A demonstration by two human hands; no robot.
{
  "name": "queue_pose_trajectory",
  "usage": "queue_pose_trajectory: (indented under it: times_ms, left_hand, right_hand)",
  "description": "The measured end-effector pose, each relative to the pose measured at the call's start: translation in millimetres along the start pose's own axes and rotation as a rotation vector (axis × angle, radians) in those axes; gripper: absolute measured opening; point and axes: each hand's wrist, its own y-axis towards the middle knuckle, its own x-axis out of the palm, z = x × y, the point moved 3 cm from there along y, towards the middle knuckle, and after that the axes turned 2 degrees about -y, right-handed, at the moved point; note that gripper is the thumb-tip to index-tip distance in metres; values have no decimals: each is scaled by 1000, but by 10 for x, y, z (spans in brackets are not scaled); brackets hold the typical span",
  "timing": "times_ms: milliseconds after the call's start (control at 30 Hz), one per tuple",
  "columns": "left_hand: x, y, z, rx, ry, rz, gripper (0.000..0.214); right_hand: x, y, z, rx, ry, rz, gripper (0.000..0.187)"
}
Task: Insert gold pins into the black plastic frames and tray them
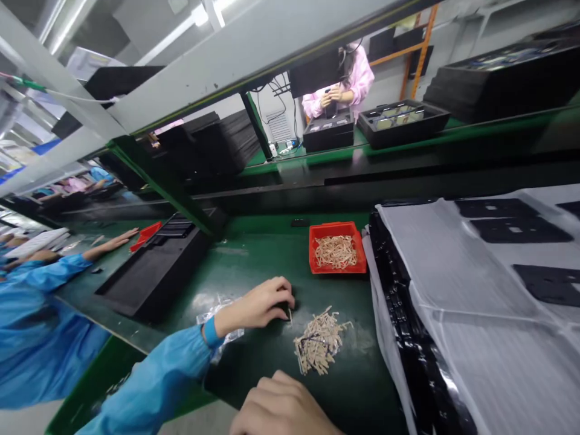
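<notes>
Black piece (288, 313), small and mostly hidden, sits at the fingertips of the left hand (256, 306). That hand is closed down around it, with the bent fingers (276, 290) over the top, and the piece seems pinched there, though I cannot tell whether it also touches the green bench (272, 260). The right hand (281, 403) lies nearer the camera, cut off by the bottom edge, its fingers loosely curled. Nothing shows in it, but its underside is hidden, so I cannot tell whether it has hold of anything.

Just beside the left fingertips, above the right hand, lies a loose pile of tan strips (318, 341). A crumpled clear bag (220, 320) lies under the left wrist. Beyond the grip, a red bin (317, 254) holds more strips. To the right of the pile, black trays (399, 320) stand stacked, with white mesh (457, 266) over them and black sheets (512, 226) on top. Left of the grip lies a long black tray (151, 272), and a co-worker's hand (113, 243) in a blue sleeve (49, 275) rests on the bench beside it.
</notes>
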Motion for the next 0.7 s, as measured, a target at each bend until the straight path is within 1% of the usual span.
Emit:
queue_pose_trajectory:
  times_ms: [67,100,167,233,267,300,333,367,400,433,467,533,600,700]
  left_hand:
    - [176,-96,-12,-4,-91,88,24]
    - [234,-122,-20,-11,-150,144,23]
    - [290,-166,-11,-19,-303,266,22]
    - [293,-231,58,-14,-506,397,22]
    - [289,-270,119,-5,-628,461,25]
    - [292,-309,193,8,-758,516,30]
    - [303,-342,279,25,-890,558,37]
    - [326,-363,370,42,-1020,583,44]
    - [359,-371,462,60,-1140,592,50]
    - [400,-365,549,78,-1249,586,55]
    - [443,-350,628,95,-1344,571,58]
    - [526,-302,753,128,-1493,537,60]
    - [591,-257,834,158,-1593,512,58]
    - [644,-218,901,196,-1676,483,57]
  right_hand:
    - [-165,57,-27,38,12,88,57]
    - [-259,95,-43,65,20,121,58]
    - [-445,161,-77,139,68,163,57]
    - [-605,185,-100,276,175,183,51]
    - [-670,173,-96,397,248,192,47]
    - [-721,141,-77,572,327,207,45]
    - [-748,98,-58,751,428,197,45]
    - [-749,55,-44,910,557,158,47]
    - [-737,23,-38,1028,691,107,51]
    - [-714,8,-39,1091,825,50,56]
    - [-691,8,-39,1113,942,1,62]
    - [-652,33,-27,1094,1095,-42,67]
    - [-626,57,-4,1067,1174,-41,64]
    - [-621,66,12,1022,1237,-36,57]
